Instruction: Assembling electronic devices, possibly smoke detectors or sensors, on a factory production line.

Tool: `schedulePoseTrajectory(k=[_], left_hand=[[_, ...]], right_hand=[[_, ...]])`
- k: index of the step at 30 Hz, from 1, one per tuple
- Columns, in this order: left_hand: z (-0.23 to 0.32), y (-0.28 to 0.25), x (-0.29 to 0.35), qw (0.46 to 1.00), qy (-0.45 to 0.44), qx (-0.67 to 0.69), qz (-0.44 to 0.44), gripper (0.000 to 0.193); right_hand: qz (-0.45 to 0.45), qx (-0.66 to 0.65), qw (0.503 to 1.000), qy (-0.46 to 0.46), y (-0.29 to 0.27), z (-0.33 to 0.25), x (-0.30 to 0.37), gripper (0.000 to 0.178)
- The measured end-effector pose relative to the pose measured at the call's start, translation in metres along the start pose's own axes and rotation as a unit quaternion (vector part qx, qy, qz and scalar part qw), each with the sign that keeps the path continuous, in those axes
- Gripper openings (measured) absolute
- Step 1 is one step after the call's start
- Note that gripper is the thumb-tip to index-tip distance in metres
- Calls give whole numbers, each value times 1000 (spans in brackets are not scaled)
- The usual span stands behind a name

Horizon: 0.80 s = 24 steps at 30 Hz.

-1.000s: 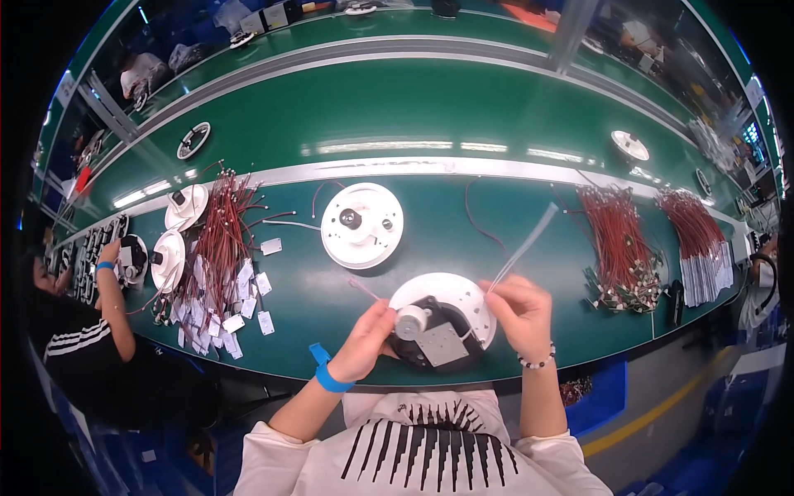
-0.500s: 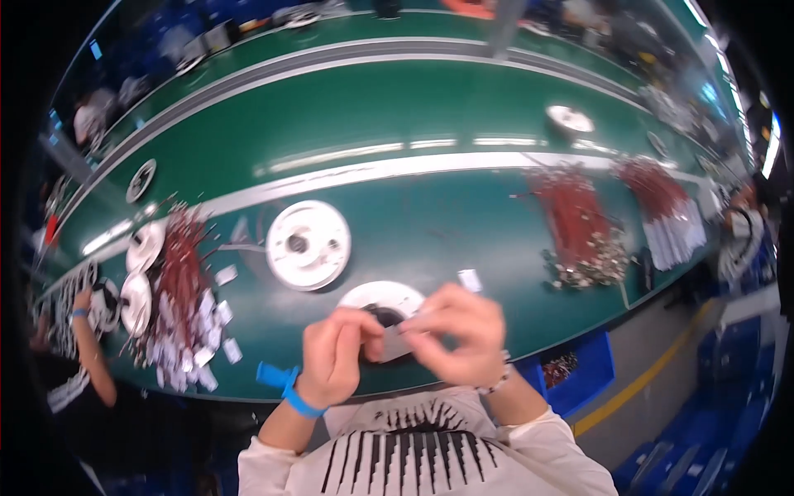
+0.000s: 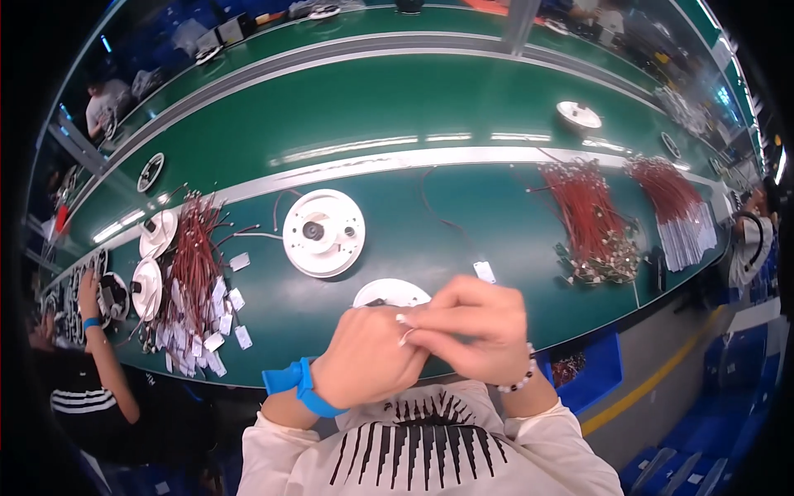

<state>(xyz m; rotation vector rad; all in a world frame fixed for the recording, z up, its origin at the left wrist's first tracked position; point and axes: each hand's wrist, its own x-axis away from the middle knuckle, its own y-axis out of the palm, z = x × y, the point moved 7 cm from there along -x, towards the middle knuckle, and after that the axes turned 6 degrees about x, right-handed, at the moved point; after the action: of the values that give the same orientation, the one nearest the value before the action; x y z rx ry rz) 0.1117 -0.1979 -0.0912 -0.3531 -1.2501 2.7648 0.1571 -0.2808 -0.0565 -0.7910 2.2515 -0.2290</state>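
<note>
My two hands meet over the near edge of the green bench. My right hand (image 3: 480,326) pinches thumb and forefinger beside a small white piece (image 3: 403,319), perhaps a connector with a short bit of wire. Curled in next to it is my left hand (image 3: 368,351), back upward; its fingertips are hidden, so what it grips cannot be made out. Just beyond the hands lies a white round housing (image 3: 392,291), mostly covered by them. Farther left rests a second white round housing (image 3: 324,233) with a dark round part and a cable.
Red wire bundles with white tags (image 3: 198,273) lie at left beside stacked white housings (image 3: 149,288). More red wire bundles (image 3: 579,207) are at right. A white label (image 3: 485,272) lies beyond my right hand. A co-worker's arm (image 3: 107,360) works at far left; a blue bin (image 3: 591,368) sits below the edge.
My left hand has turned its back upward and moved right against the right hand. Both hands now cover more of the near housing. The view has shifted slightly.
</note>
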Motion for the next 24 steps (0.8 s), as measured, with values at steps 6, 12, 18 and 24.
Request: schedulePoseTrajectory(k=[6,12,18,24], left_hand=[[-53,-5,-25,879,45,471,-58,36],[-97,34,-17,960,-106,247,-83,19],[-99,23,-8,984,-98,151,15,19],[-108,25,1,966,-159,199,40,20]], right_hand=[[32,-102,991,76,-15,30,12,9],[132,-323,908,233,-19,69,47,6],[-41,251,967,34,2,45,39,8],[-88,326,941,25,25,60,40,4]])
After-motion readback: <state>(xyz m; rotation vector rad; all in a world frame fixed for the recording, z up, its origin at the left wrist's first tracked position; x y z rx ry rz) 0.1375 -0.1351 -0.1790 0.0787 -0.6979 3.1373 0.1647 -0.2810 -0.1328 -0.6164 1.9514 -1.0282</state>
